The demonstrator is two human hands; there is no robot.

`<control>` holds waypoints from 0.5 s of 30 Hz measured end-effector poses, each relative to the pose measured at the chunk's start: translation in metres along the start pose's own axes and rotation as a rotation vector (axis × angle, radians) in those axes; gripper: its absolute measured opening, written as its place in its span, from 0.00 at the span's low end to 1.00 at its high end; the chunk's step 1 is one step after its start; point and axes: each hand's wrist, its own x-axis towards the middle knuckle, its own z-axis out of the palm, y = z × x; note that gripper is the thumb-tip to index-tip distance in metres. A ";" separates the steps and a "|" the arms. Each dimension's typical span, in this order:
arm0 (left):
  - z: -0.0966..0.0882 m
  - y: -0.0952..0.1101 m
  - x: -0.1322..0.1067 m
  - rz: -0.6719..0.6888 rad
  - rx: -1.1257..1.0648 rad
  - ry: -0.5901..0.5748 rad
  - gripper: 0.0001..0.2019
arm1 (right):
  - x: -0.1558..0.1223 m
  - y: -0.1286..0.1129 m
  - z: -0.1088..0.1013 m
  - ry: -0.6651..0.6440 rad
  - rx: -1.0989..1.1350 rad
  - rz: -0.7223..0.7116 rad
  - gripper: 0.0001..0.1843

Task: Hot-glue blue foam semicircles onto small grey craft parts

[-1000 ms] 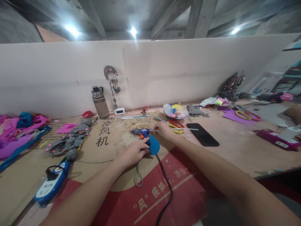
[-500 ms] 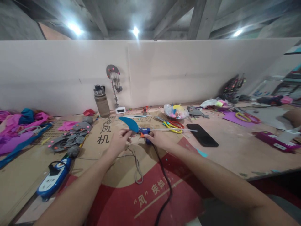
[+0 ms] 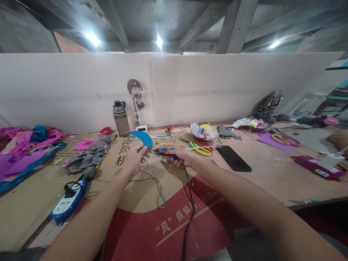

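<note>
Between its thumb and fingers my left hand [image 3: 136, 158] pinches a blue crescent-shaped piece [image 3: 143, 138], its tip pointing up and to the left. My right hand [image 3: 181, 157] is wrapped round a blue glue gun [image 3: 165, 151], whose nozzle faces left toward the crescent without touching it. A pale glue stick [image 3: 193, 147] sticks out of the gun's rear, and a black cable [image 3: 190, 203] trails from it toward me. Grey cord [image 3: 160, 194] hangs below my left hand and loops over the printed cardboard [image 3: 136, 195].
Behind the gun lie yellow-handled scissors [image 3: 201, 150] and a bowl of craft bits [image 3: 204, 131]. A phone [image 3: 234, 158] rests to the right. On the left are a power strip [image 3: 69, 203], grey felt pieces [image 3: 89, 157] and a bottle [image 3: 121, 119]. Another person's arm [image 3: 343, 136] shows at far right.
The glue gun has drawn back from the crescent and tipped, leaving a gap. My left hand has shifted slightly left with the crescent. The whole view has moved a little.
</note>
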 end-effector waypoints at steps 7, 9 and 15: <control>0.005 0.002 -0.004 -0.059 -0.027 0.036 0.17 | -0.005 0.014 0.010 0.191 0.096 -0.164 0.07; 0.005 0.001 -0.004 -0.064 -0.036 0.056 0.16 | -0.010 0.017 0.010 0.293 0.097 -0.342 0.02; 0.006 -0.006 -0.004 -0.141 -0.091 0.125 0.13 | -0.014 0.022 0.006 0.324 0.086 -0.686 0.21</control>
